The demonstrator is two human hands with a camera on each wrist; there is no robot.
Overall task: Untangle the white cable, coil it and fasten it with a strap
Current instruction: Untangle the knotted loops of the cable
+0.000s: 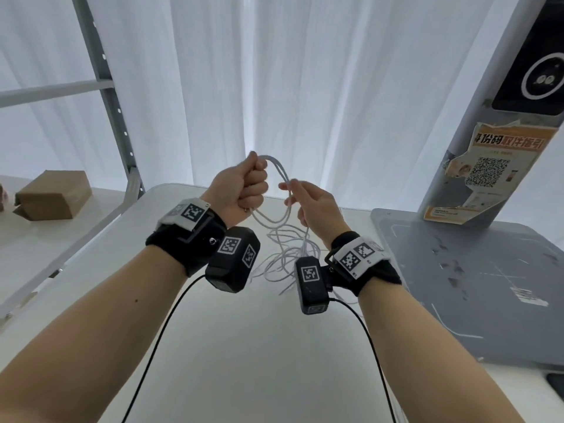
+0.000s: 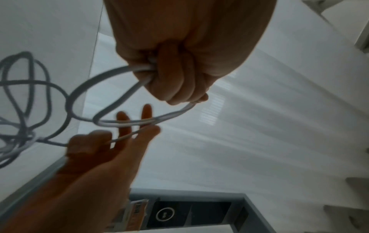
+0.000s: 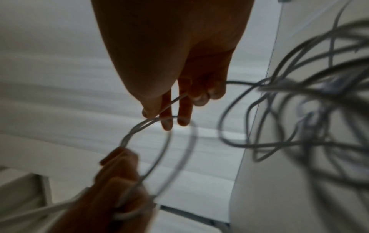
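Note:
My left hand [image 1: 244, 190] is raised above the white table [image 1: 229, 346] in a fist and grips several loops of the white cable [image 1: 280, 169]. The left wrist view shows these cable [image 2: 123, 122] loops leaving the fist [image 2: 175, 82] on both sides. My right hand [image 1: 305, 203] is just to the right of it. A single strand runs across its thumb and under its curled ring and little fingers [image 3: 209, 93]. The rest of the cable lies below in a loose tangle [image 1: 287, 254] on the table. No strap shows in any view.
A grey kiosk base [image 1: 457, 285] with a postered column [image 1: 494, 175] stands at the table's right. A cardboard box [image 1: 53, 195] sits on a shelf at the left, beside a metal upright [image 1: 113, 102]. A white curtain [image 1: 274, 71] hangs behind.

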